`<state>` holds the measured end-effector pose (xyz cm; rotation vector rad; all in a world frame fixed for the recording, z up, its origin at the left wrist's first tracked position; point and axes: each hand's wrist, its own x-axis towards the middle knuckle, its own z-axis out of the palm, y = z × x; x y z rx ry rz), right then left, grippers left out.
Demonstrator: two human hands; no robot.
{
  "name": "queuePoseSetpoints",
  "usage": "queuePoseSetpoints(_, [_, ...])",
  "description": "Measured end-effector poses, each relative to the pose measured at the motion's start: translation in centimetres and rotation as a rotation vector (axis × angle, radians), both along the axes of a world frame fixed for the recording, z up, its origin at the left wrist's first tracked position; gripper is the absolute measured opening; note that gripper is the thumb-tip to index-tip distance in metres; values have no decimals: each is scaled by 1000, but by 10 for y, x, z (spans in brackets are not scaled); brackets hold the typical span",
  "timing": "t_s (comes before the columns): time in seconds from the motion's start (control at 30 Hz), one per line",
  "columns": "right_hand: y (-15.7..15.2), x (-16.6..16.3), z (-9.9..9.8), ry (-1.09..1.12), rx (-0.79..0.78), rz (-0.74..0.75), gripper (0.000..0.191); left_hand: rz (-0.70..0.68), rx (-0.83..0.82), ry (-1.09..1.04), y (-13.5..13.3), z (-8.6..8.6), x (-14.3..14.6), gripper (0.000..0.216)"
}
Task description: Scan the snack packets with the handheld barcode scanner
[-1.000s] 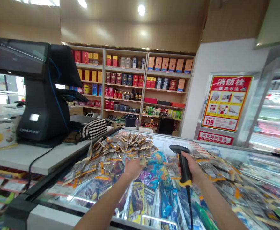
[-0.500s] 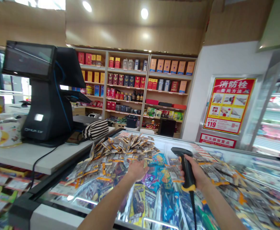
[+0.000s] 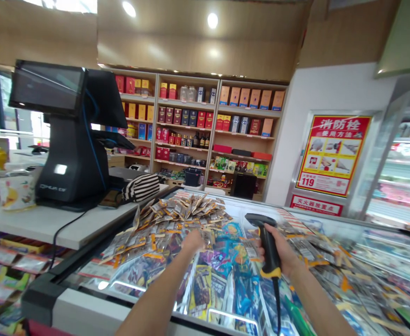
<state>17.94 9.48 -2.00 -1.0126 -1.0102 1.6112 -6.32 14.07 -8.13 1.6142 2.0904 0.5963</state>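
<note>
My right hand [image 3: 282, 249] is closed around the grip of a black barcode scanner [image 3: 270, 247] with a yellow base. The scanner is held upright above the glass, its cable hanging down. My left hand [image 3: 193, 241] reaches to the near edge of a heap of small brown-and-orange snack packets [image 3: 180, 212]. It is slightly blurred and its fingers are mostly hidden, so I cannot tell whether it grips a packet. Under both hands, bagged goods [image 3: 222, 280] in blue, yellow and purple show through the freezer's glass top [image 3: 130, 290].
More loose packets [image 3: 345, 275] are spread over the right side of the freezer. On the left counter [image 3: 65, 233] stand a cash register [image 3: 74, 163], a striped pouch [image 3: 141, 187] and a paper cup [image 3: 16, 192]. Shelves of boxes [image 3: 186, 116] line the back.
My left hand has drawn left, toward the packet heap. The scanner in my right hand has shifted slightly left. The view has moved a little.
</note>
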Motion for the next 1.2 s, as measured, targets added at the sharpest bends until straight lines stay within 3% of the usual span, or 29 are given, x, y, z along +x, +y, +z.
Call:
queuePoseSetpoints(0.2, [-17,-11,4,33,-22,75,31,-59,69,-338,-4,2,5,28])
queuePoseSetpoints(0.43, [-31,-30,10,44,-64,137,37,29,235,-535,-7,7,11,25])
queuePoseSetpoints(0.97, [-30,-27,14,129,-60,208,37,47,287,-457,10,5,26,27])
queuePoseSetpoints(1.2, [-34,-40,10,119,-27,258,32,48,289,-388,12,6,35,26])
